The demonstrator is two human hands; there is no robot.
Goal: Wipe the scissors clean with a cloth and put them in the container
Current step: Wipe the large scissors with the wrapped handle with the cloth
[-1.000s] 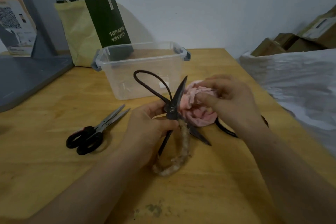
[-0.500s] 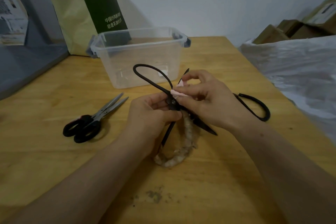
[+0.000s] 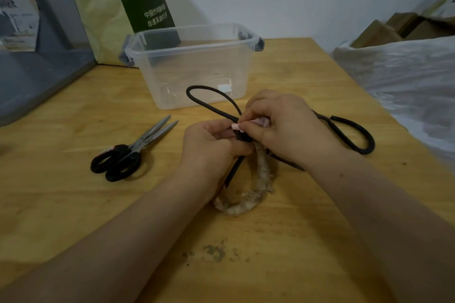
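My left hand point(image 3: 209, 147) grips a pair of black iron scissors point(image 3: 209, 103) near the pivot. One bare loop handle points up toward the container, and a twine-wrapped handle point(image 3: 258, 187) rests on the table. My right hand point(image 3: 283, 125) pinches a pink cloth point(image 3: 261, 121) against the pivot. Most of the cloth and the blades are hidden under my hands. The clear plastic container point(image 3: 192, 69) stands open just behind. A steel pair of scissors with black plastic handles point(image 3: 128, 155) lies shut on the table to the left.
A black loop handle point(image 3: 357, 135) lies on the wooden table point(image 3: 73, 204) to the right of my right hand. A paper bag point(image 3: 110, 7) leans on the wall behind the container. White plastic sheeting point(image 3: 406, 81) covers things off the right edge. Dirt specks point(image 3: 214, 252) lie near me.
My right hand has slid the pink cloth down the upper blade to the pivot, so the cloth is now bunched and mostly hidden. My left hand keeps its grip.
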